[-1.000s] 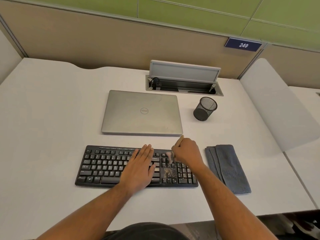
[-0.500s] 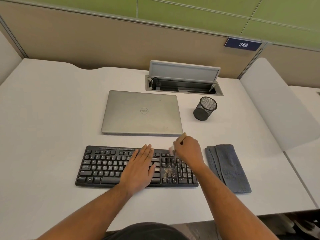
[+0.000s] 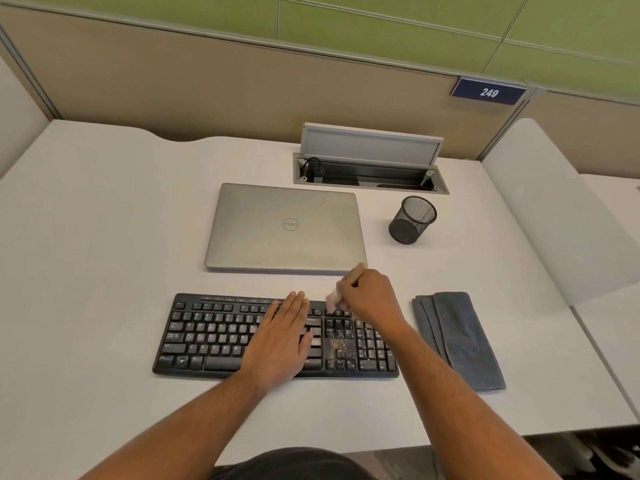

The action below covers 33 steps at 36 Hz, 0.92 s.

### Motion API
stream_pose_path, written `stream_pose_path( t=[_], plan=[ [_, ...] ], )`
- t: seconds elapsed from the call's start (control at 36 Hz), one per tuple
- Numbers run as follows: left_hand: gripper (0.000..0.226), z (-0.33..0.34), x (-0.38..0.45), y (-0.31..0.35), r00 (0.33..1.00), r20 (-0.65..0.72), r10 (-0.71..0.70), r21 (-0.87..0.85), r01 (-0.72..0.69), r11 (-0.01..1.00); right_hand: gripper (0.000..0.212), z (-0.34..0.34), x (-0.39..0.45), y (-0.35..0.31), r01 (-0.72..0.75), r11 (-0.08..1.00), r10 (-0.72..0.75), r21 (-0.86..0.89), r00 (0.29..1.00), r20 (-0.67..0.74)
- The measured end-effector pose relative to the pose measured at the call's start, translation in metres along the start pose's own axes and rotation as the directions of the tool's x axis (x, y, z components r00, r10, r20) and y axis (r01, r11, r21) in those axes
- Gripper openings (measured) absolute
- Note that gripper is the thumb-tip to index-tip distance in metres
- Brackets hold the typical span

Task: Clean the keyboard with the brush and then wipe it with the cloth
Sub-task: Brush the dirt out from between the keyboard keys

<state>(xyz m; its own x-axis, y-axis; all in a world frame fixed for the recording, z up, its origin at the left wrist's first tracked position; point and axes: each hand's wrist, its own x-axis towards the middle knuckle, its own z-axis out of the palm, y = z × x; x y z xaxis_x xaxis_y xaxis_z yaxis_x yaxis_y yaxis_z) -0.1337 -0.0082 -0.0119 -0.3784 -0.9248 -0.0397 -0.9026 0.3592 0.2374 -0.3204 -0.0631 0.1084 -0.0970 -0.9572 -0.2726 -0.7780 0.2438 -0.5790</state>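
Your left hand flat on keyboard; right hand grips brush; laptop far, cloth right, cup far right

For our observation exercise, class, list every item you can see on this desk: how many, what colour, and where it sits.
keyboard: one, black, near the front edge of the desk, with tan crumbs on its right part
brush: one, wooden handle with pale bristles, over the keyboard's top right area
cloth: one, grey-blue, folded, right of the keyboard
laptop: one, silver, closed, behind the keyboard
pen cup: one, black mesh, right of the laptop
cable box: one, grey, lid raised, set into the desk at the back
number sign: one, dark blue, reads 249, on the partition
desk: one, white
hands: two; left hand flat on the keyboard, right hand holding the brush
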Motion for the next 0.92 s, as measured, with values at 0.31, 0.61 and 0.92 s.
stream_pose_path(
  t=[0.31,0.61,0.92],
  plan=[
    [0.065,0.003,0.0,-0.001,1.0,-0.005,0.0,0.029,0.0,1.0,0.035,0.016,-0.008,-0.013,0.01,0.994,-0.007,-0.104,1.0,0.027],
    [0.066,0.001,0.0,-0.001,1.0,0.015,-0.001,0.031,0.001,1.0,0.045,0.012,0.003,-0.01,0.07,0.982,-0.061,-0.177,0.997,0.054],
    [0.065,-0.004,0.0,0.001,1.0,0.03,-0.009,-0.003,0.009,1.0,0.018,-0.02,0.016,0.005,-0.003,0.947,0.046,-0.322,0.991,0.126]
  ],
)
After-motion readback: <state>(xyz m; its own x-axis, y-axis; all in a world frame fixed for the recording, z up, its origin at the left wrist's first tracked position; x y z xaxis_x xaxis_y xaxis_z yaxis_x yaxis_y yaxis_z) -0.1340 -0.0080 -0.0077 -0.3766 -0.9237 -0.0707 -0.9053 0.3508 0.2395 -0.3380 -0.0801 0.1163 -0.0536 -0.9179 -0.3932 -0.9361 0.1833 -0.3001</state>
